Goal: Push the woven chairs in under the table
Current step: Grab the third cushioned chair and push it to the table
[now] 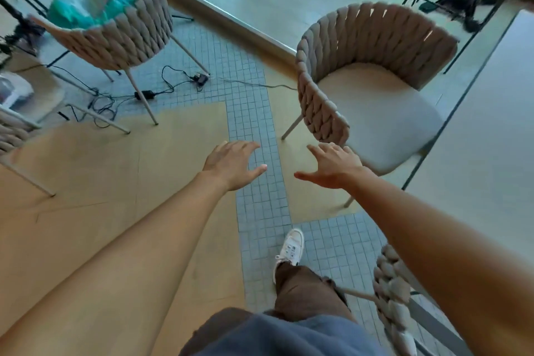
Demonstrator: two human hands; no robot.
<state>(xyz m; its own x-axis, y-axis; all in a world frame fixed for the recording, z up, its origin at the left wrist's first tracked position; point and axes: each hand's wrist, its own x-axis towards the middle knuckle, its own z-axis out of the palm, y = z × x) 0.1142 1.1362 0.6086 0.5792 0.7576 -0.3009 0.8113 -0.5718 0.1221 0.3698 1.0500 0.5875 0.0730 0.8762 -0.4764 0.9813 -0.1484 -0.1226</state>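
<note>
A beige woven chair (pixel 323 89) with a pale seat cushion stands pulled out beside the grey table (pixel 491 153) on the right. My right hand (pixel 332 166) is open, fingers spread, just short of the chair's near woven arm. My left hand (pixel 232 162) is open too, hovering over the floor to the left of the chair, touching nothing. The woven back of another chair (pixel 394 298) shows at the lower right, close against the table's edge and partly hidden by my right arm.
A third woven chair (pixel 127 35) with green plastic on its seat stands at the upper left. Black cables and power bricks (pixel 144 94) lie on the tiles beneath it. Part of a further chair (pixel 11 136) is at the left edge. My white shoe (pixel 291 248) steps forward.
</note>
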